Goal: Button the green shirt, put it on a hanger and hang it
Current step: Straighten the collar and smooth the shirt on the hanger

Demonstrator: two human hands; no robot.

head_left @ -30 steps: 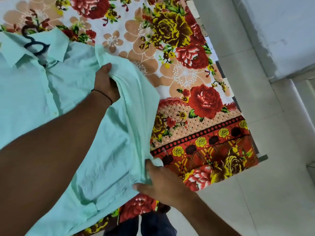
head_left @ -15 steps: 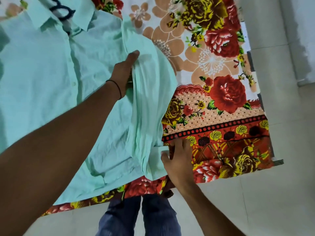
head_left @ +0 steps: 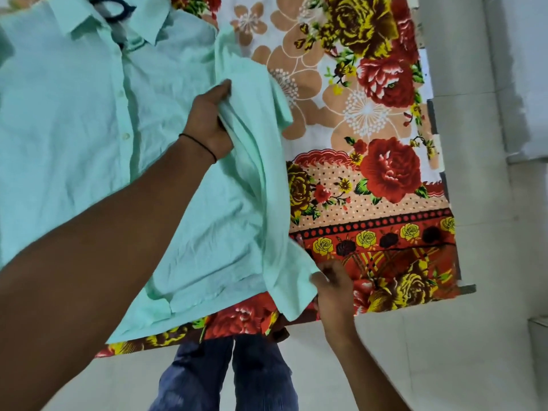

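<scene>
**Green shirt point(head_left: 89, 114) on its hanger point(head_left: 114, 10), almost ready to hang**

It lies on the flowery bed point(head_left: 370, 114), from 9 to 12 o'clock, and looks buttoned. The left hand point(head_left: 209, 120) grips its side fold. The right hand point(head_left: 335, 289), at 5 o'clock, pinches the hem. Next, I think, lift it by the hook.

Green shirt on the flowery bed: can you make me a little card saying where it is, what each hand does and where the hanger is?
shirt: green shirt lies front up on the flowery sheet; front looks buttoned
hanger: dark hanger hook pokes out at the collar
left hand: left hand grips a long fold, likely the sleeve, near the shoulder
right hand: right hand pinches that fold's lower end
hung up: not yet
</scene>
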